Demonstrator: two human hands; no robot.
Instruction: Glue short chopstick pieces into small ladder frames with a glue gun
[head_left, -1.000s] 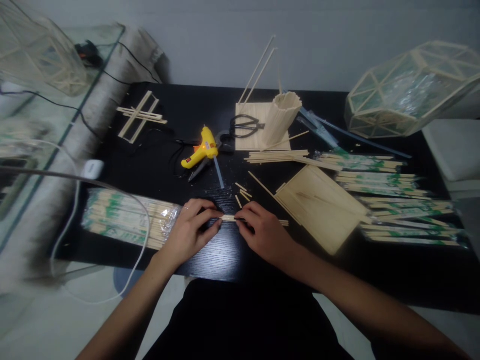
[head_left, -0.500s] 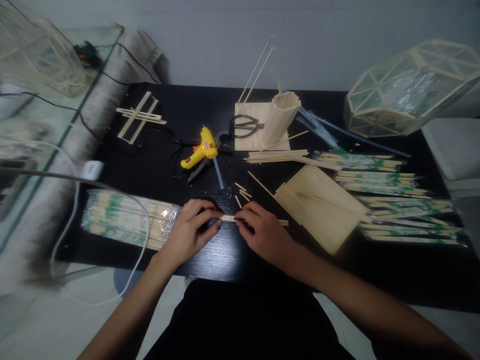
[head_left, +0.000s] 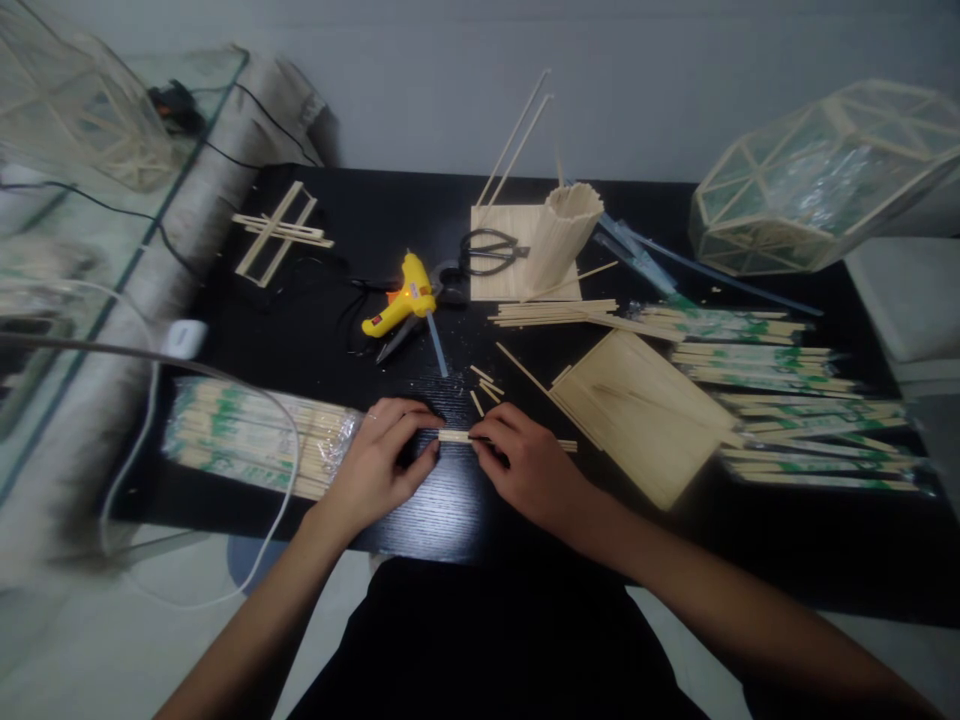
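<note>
A few thin wooden sticks (head_left: 453,436), side by side, lie crosswise on the black tabletop in front of me. My right hand (head_left: 529,465) pinches them between thumb and fingers, and their far ends stick out to its right. At the left end of the sticks is my left hand (head_left: 390,455), its thumb and fingertips parted around that end without a visible grip. Short cut stick pieces (head_left: 486,388) lie just beyond my hands. The yellow glue gun (head_left: 409,297) rests farther back with a clear glue stick (head_left: 436,345) poking from it.
A wrapped bundle of sticks (head_left: 255,435) lies left, under a white cable. On the right are a wooden board (head_left: 652,420) and several packs of sticks (head_left: 817,465). Behind stand a stick-built cup (head_left: 562,240), black-handled scissors (head_left: 491,252) and a geometric stick frame (head_left: 825,180).
My left thumb and fingers have spread slightly and drawn back from the sticks' left end, uncovering it. The right hand stays where it was.
</note>
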